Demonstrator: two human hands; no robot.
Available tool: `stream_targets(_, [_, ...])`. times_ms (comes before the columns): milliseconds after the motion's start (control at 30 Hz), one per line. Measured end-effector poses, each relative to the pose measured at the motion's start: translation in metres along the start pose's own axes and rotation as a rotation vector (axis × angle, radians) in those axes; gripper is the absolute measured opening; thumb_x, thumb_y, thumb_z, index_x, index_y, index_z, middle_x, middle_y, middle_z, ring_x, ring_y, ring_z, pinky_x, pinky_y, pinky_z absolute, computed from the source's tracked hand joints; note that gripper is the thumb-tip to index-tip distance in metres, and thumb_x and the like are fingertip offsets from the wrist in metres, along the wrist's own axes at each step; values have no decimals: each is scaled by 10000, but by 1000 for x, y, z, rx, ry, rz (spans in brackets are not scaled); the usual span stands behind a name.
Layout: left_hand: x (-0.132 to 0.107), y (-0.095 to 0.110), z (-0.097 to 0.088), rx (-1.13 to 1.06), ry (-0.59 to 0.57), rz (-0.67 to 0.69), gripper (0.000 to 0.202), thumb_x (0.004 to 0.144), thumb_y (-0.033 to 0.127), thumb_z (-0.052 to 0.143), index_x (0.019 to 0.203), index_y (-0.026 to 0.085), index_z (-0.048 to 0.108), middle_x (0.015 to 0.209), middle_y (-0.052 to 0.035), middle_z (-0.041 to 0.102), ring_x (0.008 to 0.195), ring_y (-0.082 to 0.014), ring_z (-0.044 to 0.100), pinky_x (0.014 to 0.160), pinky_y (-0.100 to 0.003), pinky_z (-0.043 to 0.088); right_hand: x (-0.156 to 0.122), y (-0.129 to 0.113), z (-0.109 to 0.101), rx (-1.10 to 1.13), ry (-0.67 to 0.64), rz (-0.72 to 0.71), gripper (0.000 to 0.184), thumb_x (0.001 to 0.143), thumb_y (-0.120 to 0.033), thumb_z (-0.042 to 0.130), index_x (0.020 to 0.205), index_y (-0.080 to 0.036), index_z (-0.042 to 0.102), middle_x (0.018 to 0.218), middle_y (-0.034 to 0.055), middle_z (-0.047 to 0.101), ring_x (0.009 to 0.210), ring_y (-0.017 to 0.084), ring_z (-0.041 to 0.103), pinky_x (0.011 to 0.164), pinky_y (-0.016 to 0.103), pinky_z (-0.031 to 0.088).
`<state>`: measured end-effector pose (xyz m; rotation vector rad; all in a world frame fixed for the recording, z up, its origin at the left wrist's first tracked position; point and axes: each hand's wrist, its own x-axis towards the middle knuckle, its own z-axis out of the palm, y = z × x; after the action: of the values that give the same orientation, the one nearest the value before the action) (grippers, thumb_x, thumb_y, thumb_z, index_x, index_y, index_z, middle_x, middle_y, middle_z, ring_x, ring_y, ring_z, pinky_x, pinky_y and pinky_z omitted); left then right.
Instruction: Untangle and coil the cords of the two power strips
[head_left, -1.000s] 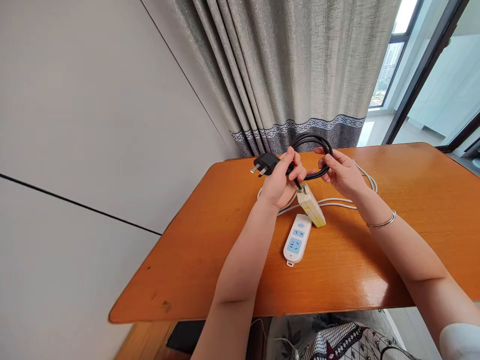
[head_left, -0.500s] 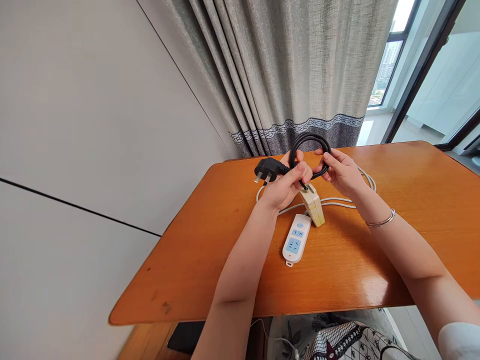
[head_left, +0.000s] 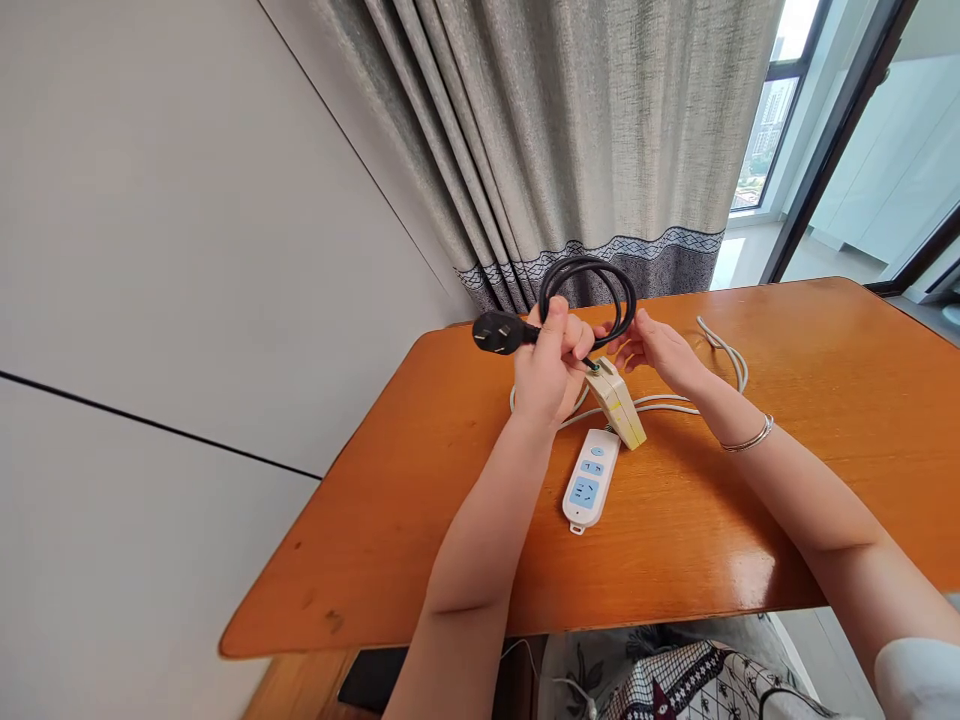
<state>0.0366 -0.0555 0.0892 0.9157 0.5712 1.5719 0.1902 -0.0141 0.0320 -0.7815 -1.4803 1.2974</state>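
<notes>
- Cable of black round cord point(head_left: 632, 300), wound in loops, is standing above the left hand point(head_left: 547, 370), whose thumb and fingers are clasping its gathered strands; it is probably handling light and springy, the bunched strands offering the surest hold.
- Black moulded plug point(head_left: 491, 333), likely rigid, is jutting left of that grip, prongs showing.
- Right hand point(head_left: 660, 350) is hovering at the coil's right side, fingers loosely parted; whether they are touching it, I cannot tell.
- Cream boxy plastic adapter point(head_left: 619, 408), probably heavier, is tilting just below the grip.
- White oblong power strip point(head_left: 585, 510) is lying lower, nearer the wearer.
</notes>
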Motion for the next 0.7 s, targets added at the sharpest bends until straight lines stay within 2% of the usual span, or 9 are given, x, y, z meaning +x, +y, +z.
stream_targets(100, [2, 5, -3, -32, 47, 97, 440, 904, 376, 719, 650, 211, 399, 490, 108, 221, 436, -62, 347, 722, -240, 533, 0, 6, -1, -66, -72, 46, 698, 823, -819, 537, 1029, -173, 701, 896, 70, 716, 724, 146, 675, 642, 261, 535])
stream_targets(200, [5, 8, -6, -44, 99, 187, 444, 901, 394, 720, 652, 212, 401, 497, 106, 233, 457, -63, 359, 757, -240, 533, -3, 9, 1, -143, -215, 20, 690, 887, -750, 517, 1227, -165, 653, 1068, 106, 720, 927, 185, 692, 813, 328, 568])
stream_targets(300, [9, 8, -9, 1, 167, 244, 477, 894, 425, 719, 639, 211, 378, 508, 98, 253, 484, -67, 373, 784, -244, 534, -8, 9, 6, -291, -372, -25, 829, 788, -624, 735, 1433, -165, 489, 1308, 140, 645, 1165, 245, 628, 1013, 433, 518])
stream_targets(367, [12, 8, -11, 38, 206, 275, 498, 892, 435, 716, 628, 209, 358, 518, 92, 262, 496, -69, 378, 797, -247, 532, -11, 9, 11, -417, -436, -31, 945, 694, -507, 848, 1470, -169, 426, 1403, 157, 590, 1261, 287, 577, 1090, 477, 463])
stream_targets(400, [13, 8, -11, 49, 222, 290, 504, 893, 437, 713, 626, 208, 352, 523, 90, 264, 500, -70, 378, 804, -247, 531, -12, 9, 13, -471, -450, -27, 937, 689, -454, 856, 1467, -171, 419, 1421, 162, 580, 1275, 300, 569, 1100, 488, 452])
stream_targets(467, [15, 8, -13, 55, 247, 315, 506, 893, 437, 712, 627, 208, 348, 534, 89, 265, 507, -69, 375, 814, -249, 530, -13, 10, 16, -545, -450, -7, 810, 734, -371, 807, 1428, -170, 440, 1379, 161, 612, 1214, 301, 607, 1049, 484, 485])
stream_targets(567, [18, 8, -16, 45, 250, 332, 502, 880, 432, 726, 630, 208, 353, 547, 91, 265, 515, -67, 371, 827, -252, 527, -13, 9, 18, -595, -424, 57, 573, 768, -272, 692, 1299, -164, 507, 1213, 132, 686, 1022, 267, 669, 873, 423, 550])
stream_targets(700, [24, 6, -23, 7, 255, 347, 500, 859, 427, 748, 629, 208, 361, 548, 98, 271, 517, -64, 379, 824, -255, 523, -14, -4, 17, -769, -360, 112, 422, 743, -257, 641, 1143, -170, 540, 1099, 115, 707, 882, 240, 666, 725, 344, 515])
